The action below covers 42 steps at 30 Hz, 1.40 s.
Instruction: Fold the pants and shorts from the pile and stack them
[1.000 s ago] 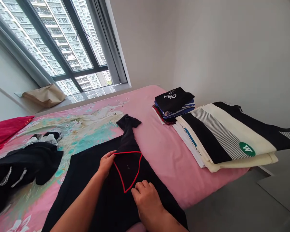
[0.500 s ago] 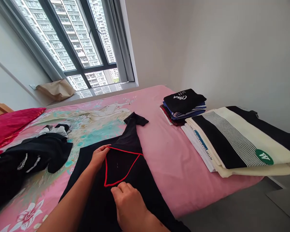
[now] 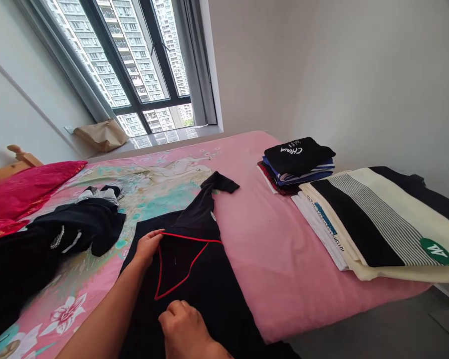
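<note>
A black shirt (image 3: 224, 279) with a red-trimmed V neckline lies on the bed in front of me, partly folded over, one short sleeve stretching away from me. A small white mark shows on its folded upper part. My left hand (image 3: 148, 247) pinches the fabric at the left end of the red trim. Closer to me, my right hand (image 3: 185, 326) is closed on the shirt just below the point of the V, its fingertips partly hidden by the knuckles.
Dark clothes (image 3: 78, 224) lie loosely heaped at left, near a red pillow (image 3: 33, 182). A folded stack topped by a black shirt (image 3: 297, 155) stands at right, beside folded cream and striped clothing (image 3: 389, 214). The pink bed sheet (image 3: 254, 224) ends at a near-right edge.
My view has swung slightly left. The right hand has come closer to me, with the neckline's point lower. A white mark on the shirt's upper part now shows.
</note>
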{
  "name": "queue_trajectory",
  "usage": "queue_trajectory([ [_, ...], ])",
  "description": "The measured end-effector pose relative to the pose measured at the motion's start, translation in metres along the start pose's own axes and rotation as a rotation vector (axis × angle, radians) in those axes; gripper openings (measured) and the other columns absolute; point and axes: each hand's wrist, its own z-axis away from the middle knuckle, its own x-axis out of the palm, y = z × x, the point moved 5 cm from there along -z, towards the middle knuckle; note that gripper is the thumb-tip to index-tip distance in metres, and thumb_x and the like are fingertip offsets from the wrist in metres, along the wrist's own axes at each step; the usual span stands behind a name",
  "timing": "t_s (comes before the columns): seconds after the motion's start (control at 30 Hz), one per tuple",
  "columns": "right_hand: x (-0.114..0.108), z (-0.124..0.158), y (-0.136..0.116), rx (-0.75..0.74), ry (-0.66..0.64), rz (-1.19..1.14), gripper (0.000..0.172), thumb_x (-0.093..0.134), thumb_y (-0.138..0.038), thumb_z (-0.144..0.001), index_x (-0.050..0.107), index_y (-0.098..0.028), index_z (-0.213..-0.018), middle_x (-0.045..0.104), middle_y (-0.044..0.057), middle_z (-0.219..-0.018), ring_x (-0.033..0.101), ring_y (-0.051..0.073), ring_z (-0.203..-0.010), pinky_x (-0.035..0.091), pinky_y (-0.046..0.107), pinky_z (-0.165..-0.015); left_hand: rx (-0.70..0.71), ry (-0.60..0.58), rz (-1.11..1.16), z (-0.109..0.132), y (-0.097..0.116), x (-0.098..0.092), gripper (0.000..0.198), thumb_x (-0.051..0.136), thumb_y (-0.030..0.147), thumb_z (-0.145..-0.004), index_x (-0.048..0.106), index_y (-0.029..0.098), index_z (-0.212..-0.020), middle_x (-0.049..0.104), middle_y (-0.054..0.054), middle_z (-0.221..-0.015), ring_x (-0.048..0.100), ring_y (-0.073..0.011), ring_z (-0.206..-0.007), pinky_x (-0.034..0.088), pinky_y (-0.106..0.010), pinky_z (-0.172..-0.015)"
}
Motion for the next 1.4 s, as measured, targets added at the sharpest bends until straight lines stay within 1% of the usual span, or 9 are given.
queue_trajectory([
  [0.1, 0.002, 0.003, -0.003, -0.005, 0.019, 0.032, 0.022, 0.055, -0.018, -0.077, 0.061, -0.018, -0.098, 0.061, 0.009, -0.098, 0.059, 0.025, -0.092, 0.053, 0.040, -0.077, 0.011, -0.006, -0.055, 0.001, -0.009, -0.003, 0.023, 0.070, 0.019, -0.060, 0.069, 0.012, -0.083, 0.063, 0.001, -0.055, 0.054, -0.0092, -0.045, 0.040, -0.018, -0.045],
  [0.23, -0.004, -0.001, 0.008, 0.129, 0.087, 0.124, 0.061, 0.072, -0.040, -0.068, 0.052, -0.016, -0.120, 0.058, 0.015, -0.111, 0.054, 0.033, -0.103, 0.047, 0.053, -0.085, 0.041, 0.003, -0.116, 0.001, -0.012, 0.000, 0.020, 0.072, 0.023, -0.058, 0.070, 0.014, -0.077, 0.065, 0.001, -0.056, 0.057, -0.0118, -0.050, 0.041, -0.019, -0.048],
  [0.27, -0.004, -0.003, 0.012, 0.153, 0.087, 0.143, 0.062, 0.073, -0.039, -0.066, 0.052, -0.015, -0.120, 0.057, 0.016, -0.112, 0.053, 0.034, -0.104, 0.046, 0.053, -0.085, 0.047, 0.011, -0.125, 0.001, -0.012, 0.000, 0.020, 0.071, 0.023, -0.058, 0.071, 0.015, -0.076, 0.065, 0.001, -0.056, 0.059, -0.0129, -0.052, 0.042, -0.020, -0.050],
  [0.43, -0.005, -0.011, 0.019, 0.155, 0.094, 0.032, 0.022, 0.055, -0.018, -0.075, 0.060, -0.017, -0.097, 0.062, 0.011, -0.096, 0.059, 0.027, -0.091, 0.049, 0.041, -0.077, 0.086, 0.057, -0.101, 0.000, -0.006, -0.002, 0.023, 0.067, 0.027, -0.064, 0.072, 0.016, -0.084, 0.067, 0.001, -0.059, 0.063, -0.0156, -0.059, 0.048, -0.022, -0.057],
  [0.67, -0.002, -0.020, -0.011, -0.018, 0.210, -0.152, 0.027, 0.051, -0.018, -0.079, 0.057, -0.022, -0.105, 0.062, 0.005, -0.099, 0.061, 0.022, -0.090, 0.052, 0.035, -0.077, 0.109, 0.118, 0.012, -0.011, 0.015, -0.032, 0.036, 0.062, 0.022, -0.068, 0.067, 0.018, -0.104, 0.069, 0.000, -0.068, 0.062, -0.0121, -0.056, 0.049, -0.021, -0.055],
  [0.87, 0.030, -0.028, -0.013, 0.031, 0.050, -0.045, 0.027, 0.052, -0.016, -0.077, 0.060, -0.018, -0.102, 0.062, 0.010, -0.099, 0.061, 0.026, -0.092, 0.053, 0.042, -0.079, -0.041, 0.069, -0.068, -0.012, -0.014, -0.055, 0.028, 0.065, 0.018, -0.064, 0.066, 0.012, -0.091, 0.059, 0.002, -0.052, 0.053, -0.0105, -0.042, 0.043, -0.020, -0.043],
  [1.07, 0.031, -0.026, -0.012, 0.059, 0.072, -0.046, 0.027, 0.055, -0.019, -0.076, 0.060, -0.016, -0.103, 0.062, 0.012, -0.099, 0.060, 0.028, -0.092, 0.052, 0.043, -0.079, -0.085, -0.017, -0.193, -0.009, -0.023, -0.054, 0.029, 0.076, 0.028, -0.058, 0.064, 0.014, -0.080, 0.053, 0.007, -0.049, 0.049, -0.0079, -0.041, 0.039, -0.017, -0.040],
  [1.27, 0.018, -0.018, -0.012, 0.094, 0.094, -0.196, 0.032, 0.049, -0.013, -0.076, 0.062, -0.020, -0.104, 0.063, 0.008, -0.101, 0.060, 0.025, -0.094, 0.050, 0.041, -0.084, -0.141, -0.004, -0.217, 0.002, -0.018, -0.050, 0.029, 0.059, 0.041, -0.083, 0.062, 0.012, -0.082, 0.055, 0.006, -0.054, 0.047, -0.0058, -0.041, 0.042, -0.020, -0.043],
  [1.4, 0.001, -0.011, -0.011, 0.100, 0.206, -0.386, 0.034, 0.051, -0.014, -0.075, 0.062, -0.023, -0.106, 0.063, 0.005, -0.101, 0.061, 0.021, -0.093, 0.051, 0.037, -0.084, -0.171, -0.002, -0.166, 0.013, -0.013, -0.045, 0.028, 0.057, 0.039, -0.086, 0.063, 0.012, -0.086, 0.064, 0.002, -0.065, 0.058, -0.0091, -0.051, 0.050, -0.024, -0.053],
])
